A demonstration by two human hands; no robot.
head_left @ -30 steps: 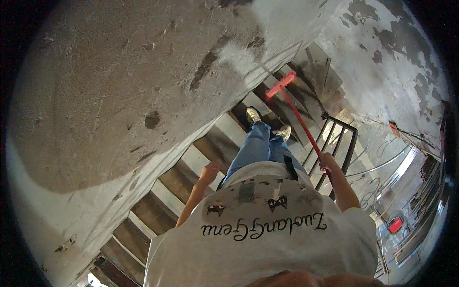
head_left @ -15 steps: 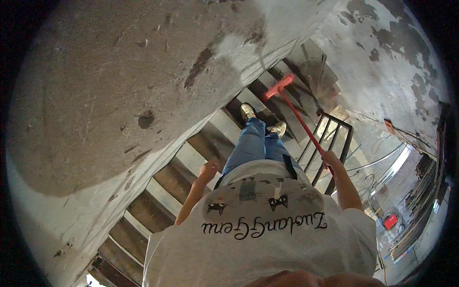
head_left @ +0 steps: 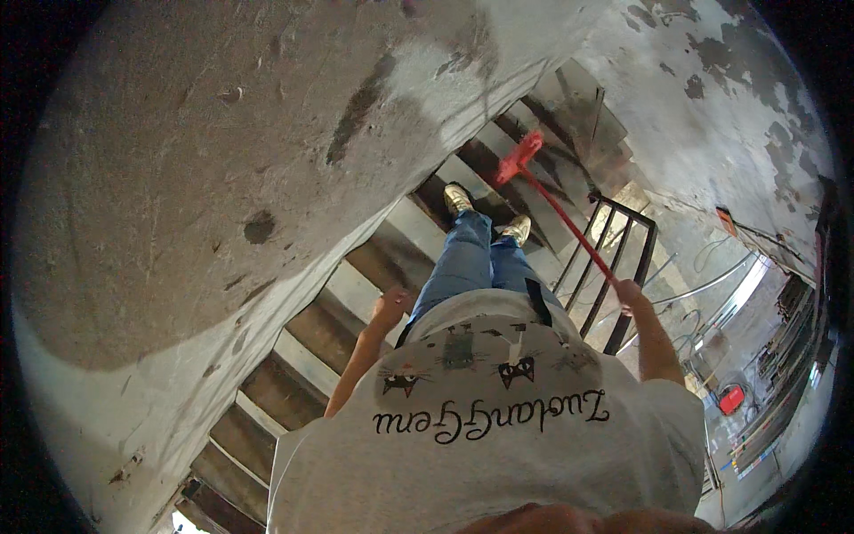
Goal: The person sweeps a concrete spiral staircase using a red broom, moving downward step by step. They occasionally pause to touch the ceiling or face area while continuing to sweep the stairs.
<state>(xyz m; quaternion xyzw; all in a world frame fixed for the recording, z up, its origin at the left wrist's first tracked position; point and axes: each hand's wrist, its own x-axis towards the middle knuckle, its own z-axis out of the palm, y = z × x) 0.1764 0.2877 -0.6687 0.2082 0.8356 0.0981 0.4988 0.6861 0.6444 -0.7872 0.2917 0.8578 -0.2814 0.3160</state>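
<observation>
My right hand [head_left: 627, 296] is wrapped round the end of a long red broom handle. The red broom [head_left: 574, 227] reaches forward and to the left, its red head [head_left: 519, 157] over the stairs [head_left: 356, 289] ahead of my feet. My left hand [head_left: 390, 306] hangs at my left side, fingers curled in, with nothing seen in it. I stand on the stairs in light shoes [head_left: 458, 198] and blue jeans, both feet on the steps.
A stained, peeling wall [head_left: 222, 178] runs along the left of the stairs. At my right stands a dark metal railing [head_left: 645, 254]. Beyond it, lower down, lie loose cables [head_left: 703, 294], a red object [head_left: 731, 400] and a stack of long thin rods [head_left: 792, 356].
The broom head has shifted slightly to the left and turned a little more upright. My right hand has moved a little to the right; my left hand has risen slightly.
</observation>
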